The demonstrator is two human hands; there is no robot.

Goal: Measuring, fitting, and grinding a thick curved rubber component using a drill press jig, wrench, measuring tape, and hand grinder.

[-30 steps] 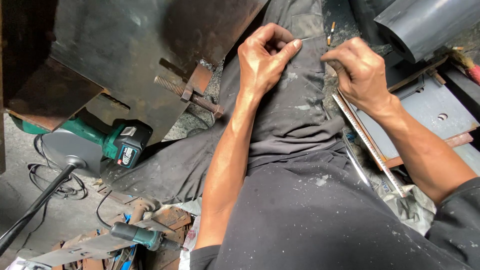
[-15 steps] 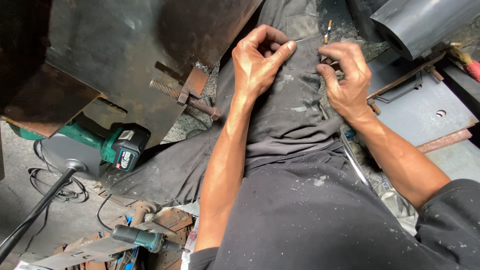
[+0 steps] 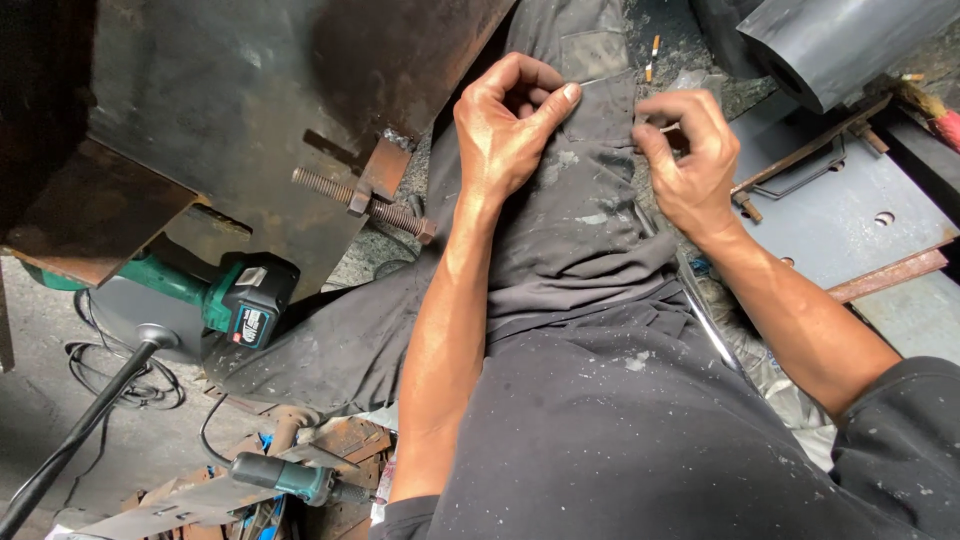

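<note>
While the left hand (image 3: 510, 125) pinches the pocket (image 3: 590, 110) edge of dusty grey trousers (image 3: 570, 240), the right hand (image 3: 690, 160), just beside it, nips a thin pale stick (image 3: 668, 128), with rusty plate (image 3: 250, 110) and its threaded bolt (image 3: 365, 205) crowding the left.

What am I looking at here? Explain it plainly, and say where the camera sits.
There is no machine here, only a person's two bare hands. The one picture comes from a camera on the person's head, looking down at their own lap. The left hand pinches the pocket edge of the grey trousers. The right hand pinches a small pale stick; what it is, I cannot tell. Around them lie a rusty steel plate with a threaded bolt, a green cordless tool, a grey pipe and a grey plate with holes.
</note>
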